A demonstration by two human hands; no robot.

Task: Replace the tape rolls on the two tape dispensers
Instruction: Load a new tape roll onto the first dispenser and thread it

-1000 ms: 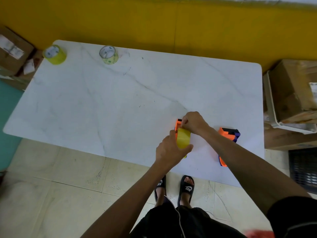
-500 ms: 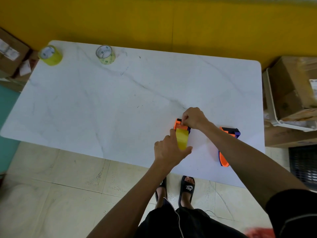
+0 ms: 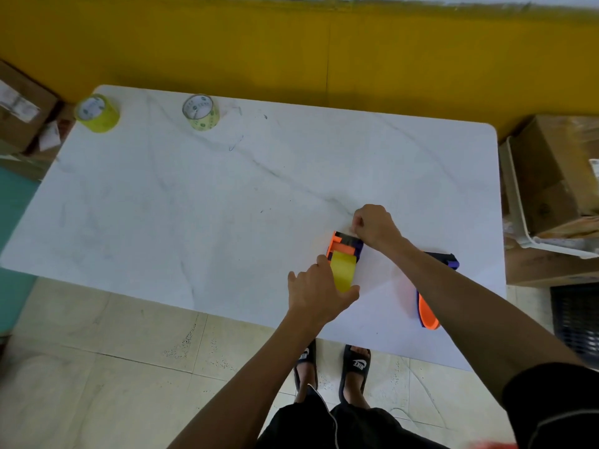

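Observation:
An orange and purple tape dispenser point(image 3: 344, 246) lies on the white marble table point(image 3: 227, 196) near its front edge, with a yellow tape roll point(image 3: 342, 273) mounted in it. My left hand point(image 3: 316, 294) grips the roll and the dispenser's near end. My right hand point(image 3: 372, 226) pinches the tape end at the dispenser's far tip. A second orange and purple dispenser point(image 3: 431, 303) lies to the right, partly hidden under my right forearm. Two spare rolls stand at the far left: a yellow roll point(image 3: 97, 113) and a paler, thinner roll point(image 3: 201, 112).
Cardboard boxes point(image 3: 564, 176) and a white tray sit right of the table; another box point(image 3: 22, 115) is at the far left. A yellow wall runs behind. My sandalled feet stand on the tiled floor below the front edge.
My right hand has shifted from over the dispenser's front to its far tip, uncovering the orange and purple head. My left hand stays on the roll.

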